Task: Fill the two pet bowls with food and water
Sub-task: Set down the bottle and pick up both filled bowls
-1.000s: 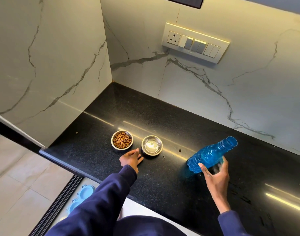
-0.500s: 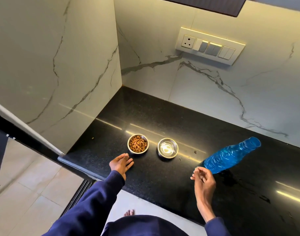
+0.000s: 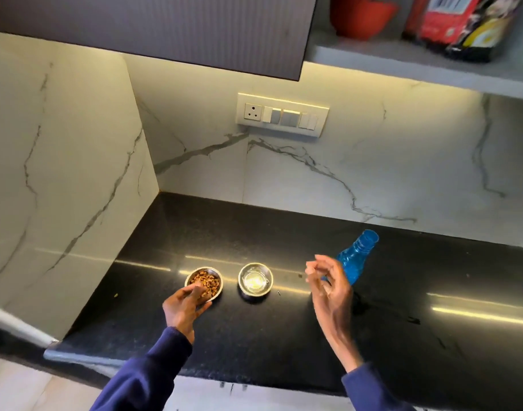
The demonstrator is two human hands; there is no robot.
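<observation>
Fingertips of the left hand (image 3: 181,305) lie bent over the near rim of the food bowl (image 3: 206,282), low and left of centre, with the thumb tucked under the rim. Whether they pinch the rim or only touch it I cannot tell. The step looks like settling this bowl in place. It is best done by sliding the bowl flat along the countertop (image 3: 284,339) rather than lifting it by one edge, since the kibble (image 3: 208,281) sits high and a tilt would likely scatter it. It should also be kept off the water bowl (image 3: 255,280) just to its right, because a nudge there could slop the water.

The right hand (image 3: 331,292) is raised right of centre, blurred, with its fingers loosely curled, and it holds nothing that I can see. It overlaps the blue bottle (image 3: 358,256) behind it. That bottle stands uncapped on the countertop and appears to lean toward the upper right, so a careless brush could tip it.

Both bowls look filled, so the task seems nearly done.

Further out, a switch panel (image 3: 282,115) sits on the marble wall. At the upper right a shelf (image 3: 402,65) carries a red bowl (image 3: 362,16).
</observation>
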